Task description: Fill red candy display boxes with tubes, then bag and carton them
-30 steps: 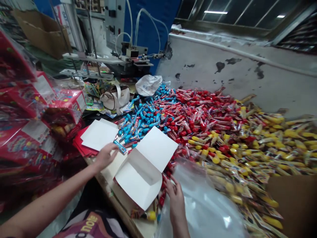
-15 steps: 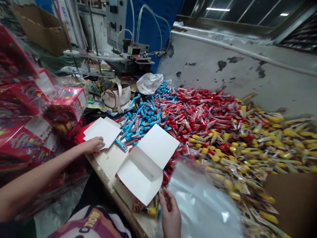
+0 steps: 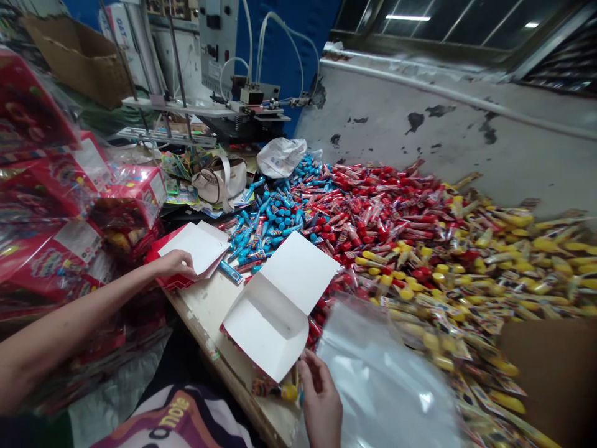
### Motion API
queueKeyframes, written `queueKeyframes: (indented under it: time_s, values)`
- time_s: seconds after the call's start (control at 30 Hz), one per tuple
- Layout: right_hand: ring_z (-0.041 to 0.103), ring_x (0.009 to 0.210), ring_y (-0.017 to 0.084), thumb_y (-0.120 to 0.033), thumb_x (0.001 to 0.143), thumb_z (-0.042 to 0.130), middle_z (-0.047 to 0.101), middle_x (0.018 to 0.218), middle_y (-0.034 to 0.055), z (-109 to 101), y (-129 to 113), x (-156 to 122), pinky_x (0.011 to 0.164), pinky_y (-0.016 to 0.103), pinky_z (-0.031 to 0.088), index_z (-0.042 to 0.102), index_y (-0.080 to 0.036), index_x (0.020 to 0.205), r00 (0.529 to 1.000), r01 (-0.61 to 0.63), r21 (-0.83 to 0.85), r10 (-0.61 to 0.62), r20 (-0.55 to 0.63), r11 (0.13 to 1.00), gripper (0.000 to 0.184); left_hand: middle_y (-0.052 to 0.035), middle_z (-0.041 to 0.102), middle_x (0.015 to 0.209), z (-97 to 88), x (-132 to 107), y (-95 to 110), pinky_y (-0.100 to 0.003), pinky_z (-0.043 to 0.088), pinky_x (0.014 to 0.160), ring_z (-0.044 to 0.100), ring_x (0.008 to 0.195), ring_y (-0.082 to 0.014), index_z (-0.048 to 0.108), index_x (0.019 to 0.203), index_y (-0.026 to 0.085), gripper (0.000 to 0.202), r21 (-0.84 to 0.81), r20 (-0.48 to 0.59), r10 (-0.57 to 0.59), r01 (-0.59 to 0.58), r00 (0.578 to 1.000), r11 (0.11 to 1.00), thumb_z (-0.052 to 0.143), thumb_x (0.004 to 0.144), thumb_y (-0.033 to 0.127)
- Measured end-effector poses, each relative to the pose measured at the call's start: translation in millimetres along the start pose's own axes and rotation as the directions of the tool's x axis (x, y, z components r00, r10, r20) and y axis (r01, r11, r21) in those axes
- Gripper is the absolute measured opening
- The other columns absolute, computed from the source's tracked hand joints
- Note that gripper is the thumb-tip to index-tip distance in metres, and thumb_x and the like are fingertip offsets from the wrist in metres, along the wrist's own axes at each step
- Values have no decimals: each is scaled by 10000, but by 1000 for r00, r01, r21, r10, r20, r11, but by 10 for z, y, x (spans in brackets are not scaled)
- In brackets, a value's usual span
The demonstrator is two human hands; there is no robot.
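My left hand point(image 3: 177, 265) has its fingers curled at the near edge of a small stack of flat white card sheets point(image 3: 198, 244). Red printed card point(image 3: 175, 281) shows beneath them. A white carton box point(image 3: 268, 333) stands with its lid folded back, and no contents show inside it. Beside the box's near right corner is my right hand point(image 3: 321, 398), thumb and index finger bent close together. Whatever is between them is hidden. A yellow-capped wrapped candy tube point(image 3: 286, 392) lies on the table point(image 3: 212, 308) by this hand.
Heaped blue tubes point(image 3: 265, 218), red tubes point(image 3: 373, 205) and yellow-capped tubes point(image 3: 504, 261) spread back to the wall. Clear plastic bags point(image 3: 373, 373) lie right of the box. Red wrapped cartons point(image 3: 51, 255) are stacked at left. A machine point(image 3: 252, 106) and a handbag point(image 3: 221, 180) stand behind.
My left hand has pulled back slightly, and its fingers have curled more. The card stack has shifted, showing more red below. My right hand and the box have hardly moved.
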State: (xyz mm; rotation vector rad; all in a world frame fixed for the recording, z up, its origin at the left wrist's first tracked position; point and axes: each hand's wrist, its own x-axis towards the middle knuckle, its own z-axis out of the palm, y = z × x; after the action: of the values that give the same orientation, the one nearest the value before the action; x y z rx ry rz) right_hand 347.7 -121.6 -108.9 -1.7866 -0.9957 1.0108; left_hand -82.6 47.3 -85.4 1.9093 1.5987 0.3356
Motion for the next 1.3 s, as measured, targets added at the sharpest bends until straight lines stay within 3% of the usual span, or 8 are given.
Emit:
queueKeyframes:
  time_s: [0.17,0.27,0.37,0.53,0.7,0.83,1.03,1.3]
  values:
    - [670,985,274,-600,685,659,725,1053,89,-19,-47,-20,824,335,537,704,-193,1028,1000,16,-12,-16,-3,1000,534,-57,712,801,-346,-159,397,-244,458,696,604,765,-180,700,781,153,455,-122,-225,16,-45,974,992,552,752,582]
    - [673,980,264,-563,735,644,722,1049,108,74,-204,-1,839,350,539,690,-176,1060,996,87,3,-87,17,996,508,-22,670,723,-601,-368,914,-203,435,607,551,659,-128,668,764,151,300,-243,-612,6,-195,791,950,645,737,449]
    - [658,1026,242,-497,798,619,687,1130,120,237,-482,41,879,365,531,635,-179,1170,972,231,59,-233,31,971,489,14,626,623,-754,-544,1422,-168,402,492,508,542,-93,632,717,161,232,-440,-741,-126,-335,659,833,724,673,370]
    - [564,1191,230,-431,849,610,520,1383,118,439,-937,23,932,358,510,414,-220,1415,905,403,175,-420,72,898,635,48,577,543,-521,-539,1862,-158,394,430,483,448,-71,586,682,160,351,-807,-511,-340,-304,789,506,829,521,355]
    - [553,1202,207,-427,939,467,575,1323,95,403,-959,-86,1023,351,432,368,-201,1445,918,373,174,-390,74,911,563,40,601,614,283,-277,1946,-194,426,486,539,504,-105,585,837,176,413,-932,-255,-337,-136,906,337,784,602,451]
    - [554,1200,217,-455,937,448,584,1316,103,314,-763,-20,1015,368,426,425,-184,1410,949,314,131,-312,-32,941,545,14,617,771,866,-65,1967,-240,456,609,583,663,-141,564,1015,194,406,-857,-358,-307,-180,882,484,630,759,501]
    - [571,1165,244,-498,926,419,615,1245,150,329,-475,270,974,400,447,405,-141,1398,917,370,-19,-368,-153,929,591,-50,602,959,1156,107,1930,-310,448,818,562,903,-193,612,1010,169,316,-521,-527,-35,-290,849,802,511,858,427]
    - [577,1105,231,-509,930,413,618,1156,125,369,-179,172,991,408,438,547,-172,1266,899,423,-246,-438,-10,872,495,-72,642,1035,1377,-57,1631,-324,454,871,586,970,-206,583,1075,159,345,-598,-365,-50,-194,930,777,489,877,425]
